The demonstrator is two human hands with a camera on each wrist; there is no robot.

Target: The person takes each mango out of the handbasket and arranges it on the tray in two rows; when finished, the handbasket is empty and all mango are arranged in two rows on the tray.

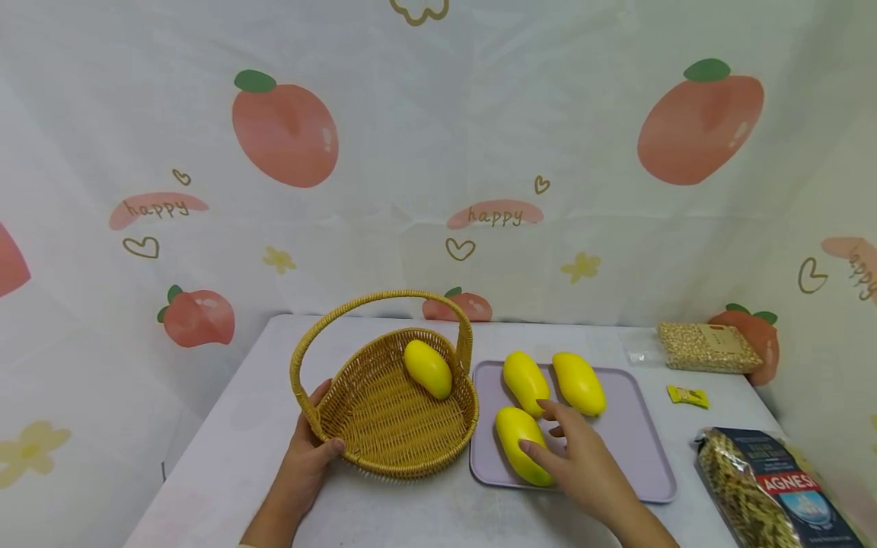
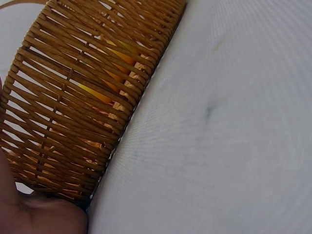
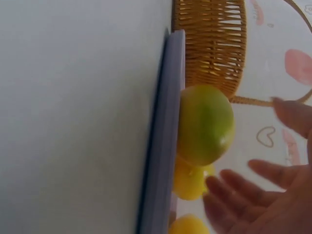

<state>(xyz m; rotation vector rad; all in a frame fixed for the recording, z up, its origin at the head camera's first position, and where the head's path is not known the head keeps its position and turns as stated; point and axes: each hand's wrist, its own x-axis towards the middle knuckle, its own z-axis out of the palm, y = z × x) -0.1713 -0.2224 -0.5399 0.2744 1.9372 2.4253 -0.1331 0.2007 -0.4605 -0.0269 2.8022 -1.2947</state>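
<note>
My left hand [image 1: 308, 453] grips the left side of a woven wicker basket [image 1: 397, 449], its thumb over the rim. One yellow mango [image 1: 428, 370] lies inside against the basket's far right wall. A lilac tray [image 1: 637, 457] to the right bears three more: a front mango [image 1: 521, 445], a back-left mango [image 1: 525, 380] and a back-right mango [image 1: 578, 383]. Over the front mango hovers my right hand [image 1: 582, 460], fingers spread, thumb and fingers apart. The right wrist view shows a gap between this hand [image 3: 263, 195] and the greenish-ended front mango [image 3: 207, 126].
A bag of pasta [image 1: 774, 487] lies at the table's right front. Behind it are a small yellow packet [image 1: 688, 396] and a clear bag of grains [image 1: 709, 348]. The basket's tall arched handle [image 1: 384, 298] rises above its rim. A printed curtain [image 1: 411, 137] hangs behind the table.
</note>
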